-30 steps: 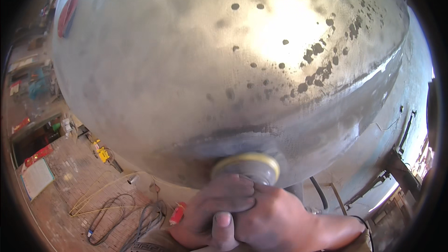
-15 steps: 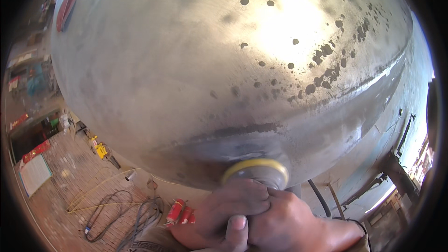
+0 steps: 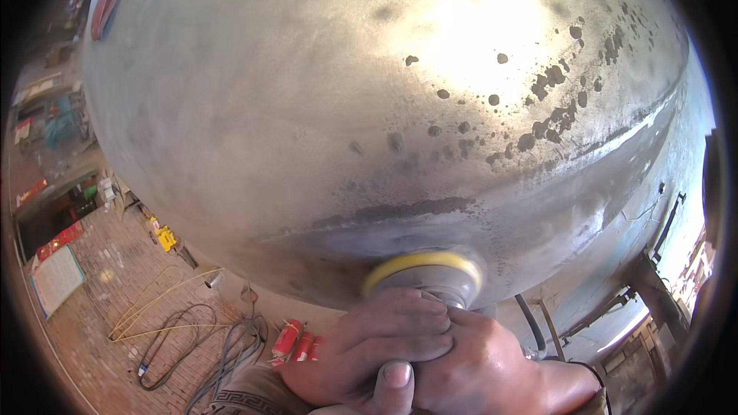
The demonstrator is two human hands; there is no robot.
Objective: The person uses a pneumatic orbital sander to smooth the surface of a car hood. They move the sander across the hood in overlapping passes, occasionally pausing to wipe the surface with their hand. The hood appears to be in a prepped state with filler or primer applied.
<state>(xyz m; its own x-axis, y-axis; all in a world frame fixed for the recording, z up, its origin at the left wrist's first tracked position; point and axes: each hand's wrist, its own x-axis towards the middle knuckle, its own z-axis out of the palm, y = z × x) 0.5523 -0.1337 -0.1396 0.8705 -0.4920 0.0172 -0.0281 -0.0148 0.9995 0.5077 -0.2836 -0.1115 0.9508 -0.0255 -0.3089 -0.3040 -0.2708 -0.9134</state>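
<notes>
A large, rounded metal surface [image 3: 254,107] fills most of the view, dull grey with dark spots and a bright glare. Against its lower edge rests a disc sander [image 3: 443,280], whose yellow-rimmed round pad is blurred. My left hand [image 3: 361,350] and my right hand [image 3: 480,365] are close together, both closed round the sander's body. The left fingers lie over the top, overlapping the right hand, and one thumb points up between them. Most of the tool's body is hidden under my hands.
On the brick floor [image 3: 115,269] at left lie a dark coiled cable [image 3: 165,353], a thin yellow line, red cans [image 3: 288,338] and a yellow tool [image 3: 164,237]. A dark hose [image 3: 530,323] runs at right. A red strip [image 3: 109,4] sits on the metal's upper left.
The metal's spots have shifted up and to the right in view. The sander's pad sits slightly higher and further right against the surface. Both hands keep their hold.
</notes>
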